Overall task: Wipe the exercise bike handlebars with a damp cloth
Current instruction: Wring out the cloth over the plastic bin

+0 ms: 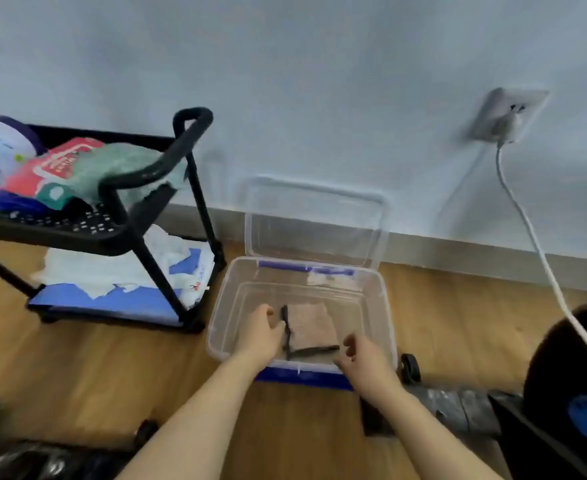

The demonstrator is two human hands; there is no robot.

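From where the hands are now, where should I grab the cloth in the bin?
Pinch the cloth at its dark-trimmed near corner, coming straight down through the clear bin's open top. It lies flat on the bottom, so only an edge can be lifted, and the left hand is nearest.

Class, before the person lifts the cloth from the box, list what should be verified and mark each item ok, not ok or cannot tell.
1. Lid of the clear plastic storage box open: ok, it leans against the wall.
2. Pinkish-grey cloth with dark trim inside the box: ok.
3. Left hand at the cloth's left edge: ok.
4. Right hand by the cloth's near right corner: ok; firm grip: cannot tell.
5. Cloth damp: cannot tell.
6. White cable from the wall socket clear of the box: ok.
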